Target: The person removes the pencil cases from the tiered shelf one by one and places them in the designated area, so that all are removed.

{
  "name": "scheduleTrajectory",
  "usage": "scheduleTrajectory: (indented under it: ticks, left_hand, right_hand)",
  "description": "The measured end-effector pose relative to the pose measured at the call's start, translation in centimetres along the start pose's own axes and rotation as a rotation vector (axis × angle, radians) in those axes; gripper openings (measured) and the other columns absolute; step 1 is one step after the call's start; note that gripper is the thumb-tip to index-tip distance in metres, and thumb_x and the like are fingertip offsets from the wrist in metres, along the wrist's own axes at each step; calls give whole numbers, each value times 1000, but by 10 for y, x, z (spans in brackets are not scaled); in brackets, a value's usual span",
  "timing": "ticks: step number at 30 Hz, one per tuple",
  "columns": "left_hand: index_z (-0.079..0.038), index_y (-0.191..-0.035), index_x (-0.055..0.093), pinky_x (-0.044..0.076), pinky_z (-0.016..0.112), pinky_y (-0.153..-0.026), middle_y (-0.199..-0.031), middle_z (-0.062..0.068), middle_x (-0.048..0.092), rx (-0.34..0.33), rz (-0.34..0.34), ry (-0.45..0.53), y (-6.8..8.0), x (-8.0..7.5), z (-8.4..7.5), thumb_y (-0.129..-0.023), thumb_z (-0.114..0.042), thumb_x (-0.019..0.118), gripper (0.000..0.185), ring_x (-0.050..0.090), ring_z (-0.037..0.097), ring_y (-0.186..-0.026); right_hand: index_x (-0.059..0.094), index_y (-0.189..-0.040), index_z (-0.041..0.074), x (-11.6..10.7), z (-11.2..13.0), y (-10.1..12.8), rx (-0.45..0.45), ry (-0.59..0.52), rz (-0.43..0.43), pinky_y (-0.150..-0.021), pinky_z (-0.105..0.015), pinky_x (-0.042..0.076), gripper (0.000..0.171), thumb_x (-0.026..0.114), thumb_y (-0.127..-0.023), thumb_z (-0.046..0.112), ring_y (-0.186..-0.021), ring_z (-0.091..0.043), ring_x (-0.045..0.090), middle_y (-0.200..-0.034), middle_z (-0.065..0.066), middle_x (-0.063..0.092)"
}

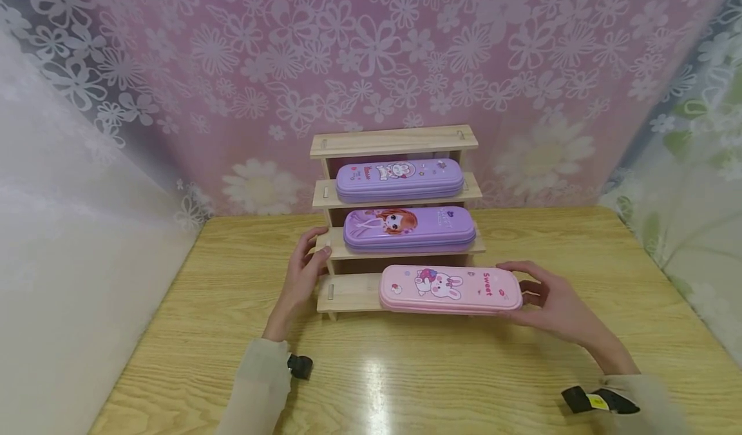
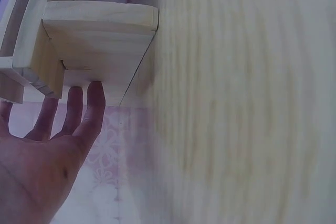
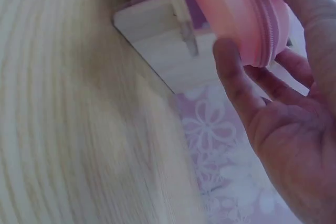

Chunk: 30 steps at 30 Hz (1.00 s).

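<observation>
A pink pencil case (image 1: 449, 290) with a bunny and the word "Sweet" lies over the right part of the lowest step of a wooden tiered rack (image 1: 350, 293). My right hand (image 1: 553, 299) grips its right end, thumb at the front edge and fingers behind. In the right wrist view the case's zipper (image 3: 268, 24) runs beside the fingers. My left hand (image 1: 303, 269) holds the rack's left side at the second step from the bottom, its fingers against the side panel (image 2: 100, 51). Two purple pencil cases, one with a girl (image 1: 408, 229) and one with a cartoon bunny (image 1: 400, 180), rest on the steps above.
The rack's top board (image 1: 394, 142) carries nothing. It stands toward the back of a wood-grain table (image 1: 232, 306), before a pink flower-patterned curtain (image 1: 371, 55). Pale coverings hang at the left and right sides. Each wrist wears a black strap (image 1: 300, 366).
</observation>
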<state>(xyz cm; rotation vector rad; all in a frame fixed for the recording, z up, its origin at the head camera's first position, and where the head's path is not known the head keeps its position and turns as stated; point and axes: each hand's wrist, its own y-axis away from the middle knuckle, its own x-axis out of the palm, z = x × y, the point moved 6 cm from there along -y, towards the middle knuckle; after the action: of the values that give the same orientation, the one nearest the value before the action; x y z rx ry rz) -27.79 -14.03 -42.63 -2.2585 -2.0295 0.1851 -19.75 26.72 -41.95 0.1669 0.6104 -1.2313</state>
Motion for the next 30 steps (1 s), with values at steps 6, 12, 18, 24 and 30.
scheduleTrajectory:
  ticks: [6,12,18,24,30]
  left_hand:
    - [-11,-137,45,54,49,-81,-125,17,50,0,-8,-21,1,1,-2,-96,-15,52,42,59,20,-97]
    - [-10,-135,46,54,52,-80,-122,15,51,0,-22,-15,-2,1,-1,-95,-12,52,41,61,18,-94]
    - [-19,-131,51,52,59,-81,-123,12,52,2,-18,-13,-10,-1,14,-95,-12,50,37,62,19,-93]
    - [-13,-132,50,48,63,-84,-122,12,52,-22,-11,-4,-4,2,-1,-95,-10,49,38,62,17,-91]
    - [-10,-133,49,52,58,-81,-120,13,52,-24,-23,-22,-2,2,-6,-95,-10,50,38,60,17,-89]
  right_hand:
    - [42,-138,14,-17,-13,11,108,-53,49,-77,-25,56,73,79,-75,11,-104,-5,62,-130,0,49]
    - [37,-141,10,-36,-16,22,126,-101,46,-72,-31,58,76,76,-77,5,-100,-8,65,-130,-2,47]
    - [31,-143,2,-54,-17,33,82,-130,37,-68,-32,58,75,68,-79,-9,-96,-8,66,-132,-5,43]
    - [26,-144,-5,-70,-20,43,12,-284,40,-69,-32,58,75,59,-79,-22,-95,-11,66,-134,-6,41]
    - [23,-143,-9,-84,-24,53,-39,-369,41,-71,-32,58,73,52,-79,-28,-95,-14,66,-135,-6,42]
